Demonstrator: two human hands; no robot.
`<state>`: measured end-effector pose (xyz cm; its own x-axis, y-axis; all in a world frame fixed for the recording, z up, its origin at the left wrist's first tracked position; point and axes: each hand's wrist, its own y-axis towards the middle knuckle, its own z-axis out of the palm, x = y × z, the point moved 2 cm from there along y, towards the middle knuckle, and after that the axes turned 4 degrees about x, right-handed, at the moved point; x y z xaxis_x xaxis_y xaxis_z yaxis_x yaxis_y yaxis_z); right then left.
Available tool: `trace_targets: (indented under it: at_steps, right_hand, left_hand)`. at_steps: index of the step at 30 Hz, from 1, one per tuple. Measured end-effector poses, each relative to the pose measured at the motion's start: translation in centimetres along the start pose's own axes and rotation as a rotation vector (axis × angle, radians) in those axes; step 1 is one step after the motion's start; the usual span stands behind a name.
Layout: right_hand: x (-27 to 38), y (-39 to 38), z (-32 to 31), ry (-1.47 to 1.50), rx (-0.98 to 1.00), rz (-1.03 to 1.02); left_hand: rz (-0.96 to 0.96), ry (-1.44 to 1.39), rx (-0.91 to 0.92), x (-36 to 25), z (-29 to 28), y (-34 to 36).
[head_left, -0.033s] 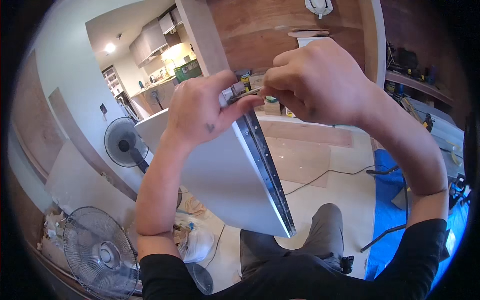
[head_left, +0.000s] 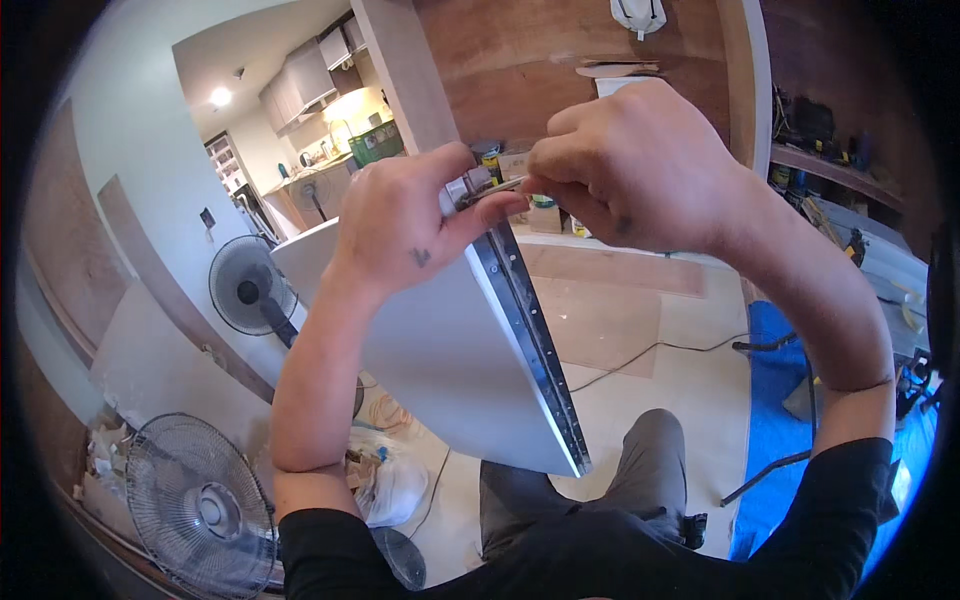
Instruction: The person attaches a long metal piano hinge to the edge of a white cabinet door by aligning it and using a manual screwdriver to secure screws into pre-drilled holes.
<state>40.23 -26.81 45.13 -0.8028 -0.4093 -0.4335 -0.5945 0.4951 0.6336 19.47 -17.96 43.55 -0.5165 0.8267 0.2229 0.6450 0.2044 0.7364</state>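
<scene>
A white panel (head_left: 430,350) leans upright in front of me, its lower corner between my legs. Along its right edge runs a dark metal strip (head_left: 540,345) with holes. At the strip's upper end, my left hand (head_left: 395,215) is closed round a small silvery cylindrical fitting (head_left: 465,188), thumb stretched along its near side. Just to the right, my right hand (head_left: 635,165) is closed in a pinch on the end of a thin metal rod (head_left: 505,186) that reaches toward the fitting. My fingers hide the rod's far end and how it meets the fitting.
Two fans, one nearer (head_left: 205,505) and one farther (head_left: 250,285), stand at the left. Beside my left elbow lies a white plastic bag (head_left: 393,485). A black cable (head_left: 640,350) crosses the floor. Blue sheeting (head_left: 765,400) and black metal legs (head_left: 765,475) are at the right.
</scene>
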Motion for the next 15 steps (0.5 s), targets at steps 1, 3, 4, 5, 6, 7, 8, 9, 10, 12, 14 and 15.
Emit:
trace_targets:
  at_steps: [1, 3, 4, 5, 6, 7, 8, 9, 10, 12, 14, 15]
  right_hand:
    - [0.1, 0.1, 0.1, 0.004, 0.017, 0.016]
    - [0.1, 0.3, 0.4, 0.053, 0.014, 0.016]
    - [-0.2, 0.4, 0.7, 0.092, -0.001, 0.002]
    - [-0.4, 0.4, 0.9, 0.132, -0.016, -0.013]
    - [-0.5, 0.6, 1.1, 0.148, -0.026, -0.029]
    - [-0.6, 0.7, 1.2, 0.165, -0.034, -0.044]
    - [-0.7, 0.9, 1.4, 0.182, -0.042, -0.058]
    - [-0.8, 1.0, 1.6, 0.186, -0.031, -0.066]
    - [-1.0, 1.0, 1.7, 0.193, -0.025, -0.075]
    - [-1.2, 1.2, 1.7, 0.232, -0.056, -0.112]
    - [-2.0, 0.1, 1.1, 0.249, -0.088, -0.126]
    - [-2.6, -0.1, 1.1, 0.239, -0.08, -0.146]
  left_hand:
    - [0.01, 0.01, -0.004, 0.2, 0.0, -0.2]
    - [0.013, -0.013, -0.034, 0.6, 0.1, -0.3]
    - [0.013, -0.029, -0.054, 0.7, 0.2, -0.4]
    - [0.011, -0.019, -0.042, 0.7, 0.0, -0.4]
    - [0.009, -0.007, -0.031, 0.6, -0.3, -0.5]
    - [0.006, 0.002, -0.019, 0.6, -0.5, -0.6]
    - [0.01, 0.008, -0.027, 0.6, -0.5, -0.8]
    - [0.015, 0.013, -0.036, 0.6, -0.5, -0.9]
    - [0.02, 0.023, -0.041, 0.5, -0.7, -1.0]
    - [0.043, 0.006, -0.062, 0.6, -0.8, -1.0]
    - [0.063, -0.05, -0.089, 0.0, 0.1, 0.0]
    - [0.069, -0.091, -0.102, -0.2, 0.3, 0.5]
